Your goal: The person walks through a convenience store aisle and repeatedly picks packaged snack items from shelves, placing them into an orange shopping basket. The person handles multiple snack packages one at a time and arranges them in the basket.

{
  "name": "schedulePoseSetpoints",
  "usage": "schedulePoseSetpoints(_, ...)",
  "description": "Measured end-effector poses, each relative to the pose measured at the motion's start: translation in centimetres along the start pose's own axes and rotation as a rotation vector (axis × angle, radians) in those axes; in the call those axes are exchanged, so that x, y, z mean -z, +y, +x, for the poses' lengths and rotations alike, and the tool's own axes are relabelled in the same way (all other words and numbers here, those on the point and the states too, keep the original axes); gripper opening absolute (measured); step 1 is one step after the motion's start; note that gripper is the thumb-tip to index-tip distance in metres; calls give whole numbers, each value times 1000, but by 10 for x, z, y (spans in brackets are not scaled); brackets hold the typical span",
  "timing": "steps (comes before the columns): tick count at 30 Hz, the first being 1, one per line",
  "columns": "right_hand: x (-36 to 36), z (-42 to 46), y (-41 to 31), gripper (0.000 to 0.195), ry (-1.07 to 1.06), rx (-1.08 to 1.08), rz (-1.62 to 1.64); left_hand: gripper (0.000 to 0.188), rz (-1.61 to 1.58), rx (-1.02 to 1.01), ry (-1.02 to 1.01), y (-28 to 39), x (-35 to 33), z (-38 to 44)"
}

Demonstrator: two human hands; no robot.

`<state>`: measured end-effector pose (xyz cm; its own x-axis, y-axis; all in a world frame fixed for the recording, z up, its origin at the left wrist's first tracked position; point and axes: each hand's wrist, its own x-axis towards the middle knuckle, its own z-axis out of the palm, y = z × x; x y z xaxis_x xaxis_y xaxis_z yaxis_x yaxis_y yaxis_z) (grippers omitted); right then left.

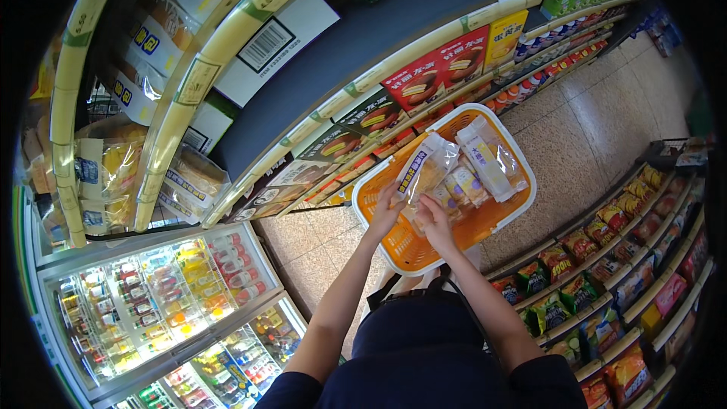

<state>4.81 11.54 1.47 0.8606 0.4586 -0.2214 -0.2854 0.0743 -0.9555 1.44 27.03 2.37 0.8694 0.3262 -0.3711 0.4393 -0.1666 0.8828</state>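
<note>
An orange plastic shopping basket with a white rim is in front of my body. Both hands are over its near left part, at a clear-wrapped packaged bread with a purple and white label. My left hand grips the pack's left side. My right hand pinches its lower right edge, fingers closed on the clear wrapper. Beside it in the basket are small wrapped snack packs and another clear and white food package near the far right wall.
A shelf with red snack boxes and bagged bread runs along the left and far side. A lit drinks refrigerator is at lower left. Racks of bagged snacks curve along the right. Tiled floor shows between them.
</note>
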Motion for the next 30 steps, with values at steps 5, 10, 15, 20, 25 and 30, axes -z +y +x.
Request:
schedulePoseSetpoints(5, -31, 2, 21, 48, -62, -183, 2, 58, 243, -19, 22, -25, 15, 7)
schedulePoseSetpoints(10, -52, 8, 50, 55, -91, -246, 6, 55, 318, -26, -15, -33, 29, -4)
schedulePoseSetpoints(15, -65, 11, 44, 60, -91, -262, -16, 49, 133, -62, -2, -39, 52, -25)
schedulePoseSetpoints(20, -83, 6, -2, 51, -18, -184, -171, 45, -104, -58, 127, -25, 89, -44)
schedulePoseSetpoints(25, -142, 14, -66, 40, -87, -125, -142, 41, -265, -178, 322, 12, 152, -65)
schedulePoseSetpoints(30, -225, 38, -140, 36, -317, 173, -76, 42, -276, -375, 587, 68, 229, -97)
